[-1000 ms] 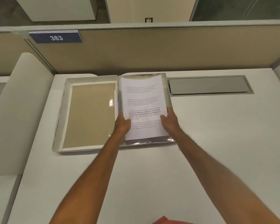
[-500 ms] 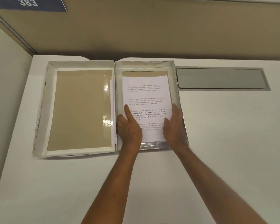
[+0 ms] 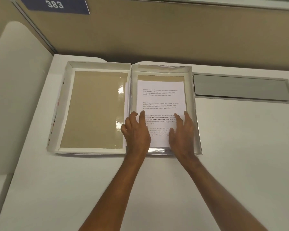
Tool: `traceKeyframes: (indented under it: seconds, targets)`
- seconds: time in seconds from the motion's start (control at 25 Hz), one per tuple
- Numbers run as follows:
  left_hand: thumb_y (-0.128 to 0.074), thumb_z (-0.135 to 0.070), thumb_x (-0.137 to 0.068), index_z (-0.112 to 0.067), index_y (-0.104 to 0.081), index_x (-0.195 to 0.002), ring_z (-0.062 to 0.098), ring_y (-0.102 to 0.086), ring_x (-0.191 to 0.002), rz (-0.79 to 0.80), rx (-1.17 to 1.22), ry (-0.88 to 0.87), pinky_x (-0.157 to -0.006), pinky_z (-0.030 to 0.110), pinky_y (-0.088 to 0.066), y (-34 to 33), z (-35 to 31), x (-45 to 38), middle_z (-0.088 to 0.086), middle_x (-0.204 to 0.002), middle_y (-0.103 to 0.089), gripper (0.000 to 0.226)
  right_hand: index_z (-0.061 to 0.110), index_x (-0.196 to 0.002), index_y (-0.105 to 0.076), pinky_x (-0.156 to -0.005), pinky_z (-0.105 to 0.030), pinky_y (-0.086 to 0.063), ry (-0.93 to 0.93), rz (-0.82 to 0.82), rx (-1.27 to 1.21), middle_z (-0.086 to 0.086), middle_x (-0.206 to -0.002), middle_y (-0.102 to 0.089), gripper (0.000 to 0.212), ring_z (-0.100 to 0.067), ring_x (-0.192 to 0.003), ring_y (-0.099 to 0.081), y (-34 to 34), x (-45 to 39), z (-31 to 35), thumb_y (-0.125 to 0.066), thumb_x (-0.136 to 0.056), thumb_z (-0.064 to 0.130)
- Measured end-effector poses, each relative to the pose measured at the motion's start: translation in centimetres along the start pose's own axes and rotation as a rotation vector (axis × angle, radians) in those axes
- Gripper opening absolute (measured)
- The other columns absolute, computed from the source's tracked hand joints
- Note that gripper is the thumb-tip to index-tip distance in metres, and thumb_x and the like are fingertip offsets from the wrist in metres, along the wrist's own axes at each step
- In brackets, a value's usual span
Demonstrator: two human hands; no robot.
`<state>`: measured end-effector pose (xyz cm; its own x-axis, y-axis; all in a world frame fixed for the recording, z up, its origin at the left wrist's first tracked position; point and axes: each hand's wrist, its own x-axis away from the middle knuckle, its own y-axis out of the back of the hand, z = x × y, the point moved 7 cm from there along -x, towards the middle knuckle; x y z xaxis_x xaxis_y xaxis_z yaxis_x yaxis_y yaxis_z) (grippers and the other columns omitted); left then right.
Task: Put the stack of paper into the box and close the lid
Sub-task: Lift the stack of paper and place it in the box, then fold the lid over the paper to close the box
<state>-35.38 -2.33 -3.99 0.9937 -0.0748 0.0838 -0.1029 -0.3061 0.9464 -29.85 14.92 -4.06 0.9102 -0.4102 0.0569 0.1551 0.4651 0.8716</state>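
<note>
A shallow white box (image 3: 194,104) lies open on the desk, its hinged lid (image 3: 97,109) folded flat to the left with a tan inner face. The stack of paper (image 3: 160,97), white with printed text, lies flat inside the right half of the box. My left hand (image 3: 136,130) rests on the stack's near left edge, fingers spread. My right hand (image 3: 182,130) lies on the near right edge, fingers apart. Neither hand grips the sheets. The hands hide the stack's near corners.
The white desk (image 3: 240,155) runs out to the right and toward me. A grey recessed cable tray cover (image 3: 240,88) sits right of the box. A tan partition wall (image 3: 157,34) with a blue "383" sign (image 3: 55,5) stands behind. A white curved panel (image 3: 18,97) borders the left.
The stack has gone from held above the box to lying flat in it. Both hands have let go and now rest on top. My head has moved closer.
</note>
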Motion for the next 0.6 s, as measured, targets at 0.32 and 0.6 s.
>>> traceKeyframes:
  seconds: [0.32,0.6]
  targets:
    - [-0.07,-0.032,-0.086,-0.014,-0.033,-0.153,0.033,-0.027,-0.15,-0.304,0.195,0.458,-0.118,0.055,-0.023,2.3,12.8,6.8,0.012,-0.164,-0.028,0.079,0.021,-0.155,-0.041,-0.121,-0.029,-0.022,0.253,0.214,-0.214,0.0,-0.169,-0.029,0.05,-0.02,-0.152,-0.026,-4.2,5.9,6.9,-0.052,-0.106,0.027]
    - [-0.072,-0.035,-0.087,-0.009,-0.012,-0.162,0.022,0.003,-0.16,-0.234,0.65,1.063,-0.127,0.045,0.0,0.4,20.2,9.7,0.005,-0.173,0.005,0.1,0.008,-0.16,-0.037,-0.129,-0.042,-0.025,0.482,0.404,-0.066,-0.008,-0.171,-0.03,0.056,-0.031,-0.154,-0.032,-7.2,9.3,11.5,-0.05,-0.108,0.023]
